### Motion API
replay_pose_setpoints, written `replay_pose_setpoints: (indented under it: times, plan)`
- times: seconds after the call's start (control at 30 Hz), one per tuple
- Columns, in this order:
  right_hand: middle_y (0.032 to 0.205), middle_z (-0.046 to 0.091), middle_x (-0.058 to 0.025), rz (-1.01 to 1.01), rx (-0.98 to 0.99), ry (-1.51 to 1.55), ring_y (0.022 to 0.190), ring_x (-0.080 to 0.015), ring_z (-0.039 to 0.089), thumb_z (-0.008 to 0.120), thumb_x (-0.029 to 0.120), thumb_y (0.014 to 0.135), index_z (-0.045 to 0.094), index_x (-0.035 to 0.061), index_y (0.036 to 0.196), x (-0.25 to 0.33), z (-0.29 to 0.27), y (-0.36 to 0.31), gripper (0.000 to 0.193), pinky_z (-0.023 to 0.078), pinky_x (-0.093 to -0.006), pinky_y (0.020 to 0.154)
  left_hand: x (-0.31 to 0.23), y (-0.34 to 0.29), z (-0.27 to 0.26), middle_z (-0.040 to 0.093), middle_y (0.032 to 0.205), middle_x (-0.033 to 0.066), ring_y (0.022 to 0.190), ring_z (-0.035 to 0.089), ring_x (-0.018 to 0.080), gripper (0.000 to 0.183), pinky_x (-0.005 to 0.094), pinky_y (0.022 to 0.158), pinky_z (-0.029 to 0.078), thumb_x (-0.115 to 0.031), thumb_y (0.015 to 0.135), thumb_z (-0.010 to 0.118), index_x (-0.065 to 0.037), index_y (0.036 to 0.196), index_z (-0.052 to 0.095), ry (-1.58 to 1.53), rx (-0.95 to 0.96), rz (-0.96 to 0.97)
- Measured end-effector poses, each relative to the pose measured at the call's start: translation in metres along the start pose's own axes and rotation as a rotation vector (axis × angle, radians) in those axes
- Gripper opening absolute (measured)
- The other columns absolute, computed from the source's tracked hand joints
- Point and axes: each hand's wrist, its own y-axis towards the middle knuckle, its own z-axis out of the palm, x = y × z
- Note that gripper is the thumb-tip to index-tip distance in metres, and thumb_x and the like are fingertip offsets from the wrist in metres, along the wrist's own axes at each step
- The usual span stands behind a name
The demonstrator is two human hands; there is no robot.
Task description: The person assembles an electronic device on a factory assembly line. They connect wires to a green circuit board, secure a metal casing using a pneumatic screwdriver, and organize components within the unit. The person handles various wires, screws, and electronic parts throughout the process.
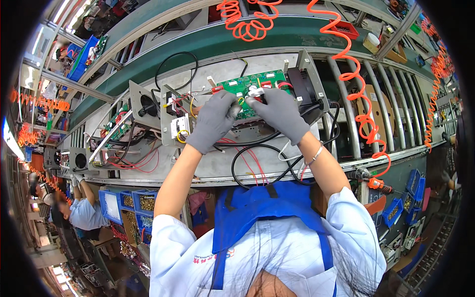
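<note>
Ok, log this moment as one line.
left hand: gloved, at board, grip unclear | right hand: gloved, fingertips at white part, grip unclear | board: green, in chassis | chassis: open-topped

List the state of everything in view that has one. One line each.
Left grip, gloved, fingers bent over the board; hold unclear
Right grip, gloved, fingertips at a white part; hold unclear
Green circuit board, in the chassis, partly covered by hands
Metal chassis, open on top
Orange coiled hose, hanging, stretched out
Orange power tool, lying down, unheld
Blue bins, holding small parts
</note>
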Motion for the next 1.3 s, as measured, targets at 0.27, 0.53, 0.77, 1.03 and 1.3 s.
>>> replay_pose_setpoints:
  times: [0.27, 0.53, 0.77, 1.03, 1.3]
  plan:
    - [0.083, 0.068, -0.0205, -0.003, 0.136, -0.087, 0.081, -0.0371, 0.069, 0.058, 0.044, 0.086, 0.069, 0.0000, 0.085, 0.035, 0.011, 0.029, 0.046, 0.053, -0.0481, 0.072, 0.005, -0.001, -0.011, 0.067, 0.083, 0.0136, 0.076, 0.064, 0.0331, 0.018, 0.0434, 0.070, 0.051, -0.017, 0.082, 0.069, -0.005, 0.095, 0.067, -0.146, -0.041, -0.155]
    - [0.078, 0.067, -0.0219, -0.070, 0.246, -0.059, 0.076, -0.0354, 0.068, 0.060, 0.041, 0.084, 0.068, -0.0044, 0.086, 0.028, 0.013, 0.049, 0.046, 0.052, -0.0446, 0.068, 0.019, 0.009, -0.035, 0.069, 0.084, 0.0119, 0.073, 0.067, 0.0268, 0.021, 0.0380, 0.068, 0.051, -0.023, 0.086, 0.070, -0.007, 0.098, 0.069, -0.123, 0.138, -0.195]
    - [0.063, 0.062, -0.0188, -0.001, 0.205, 0.234, 0.060, -0.0229, 0.062, 0.065, 0.037, 0.079, 0.067, -0.0085, 0.078, 0.006, 0.026, 0.059, 0.046, 0.049, -0.0381, 0.060, 0.004, 0.003, -0.030, 0.069, 0.084, 0.0095, 0.078, 0.067, 0.0297, 0.021, 0.0413, 0.070, 0.052, -0.027, 0.084, 0.071, -0.009, 0.093, 0.068, 0.046, 0.014, -0.178]
    - [0.062, 0.063, -0.0165, 0.027, 0.247, 0.350, 0.060, -0.0217, 0.063, 0.066, 0.034, 0.080, 0.068, -0.0066, 0.074, 0.010, 0.028, 0.056, 0.041, 0.049, -0.0374, 0.060, 0.019, 0.003, -0.031, 0.066, 0.083, 0.0083, 0.070, 0.064, 0.0214, 0.015, 0.0337, 0.064, 0.049, -0.014, 0.081, 0.074, -0.007, 0.092, 0.069, -0.140, -0.057, -0.186]
    - [0.067, 0.065, -0.0095, 0.025, 0.266, 0.330, 0.063, -0.0148, 0.062, 0.067, 0.031, 0.084, 0.071, -0.0042, 0.087, 0.007, 0.029, 0.047, 0.036, 0.050, -0.0343, 0.060, 0.034, -0.005, -0.062, 0.065, 0.085, 0.0040, 0.068, 0.059, 0.0123, 0.014, 0.0277, 0.063, 0.050, -0.014, 0.097, 0.060, -0.004, 0.105, 0.065, -0.802, -0.347, -0.226]
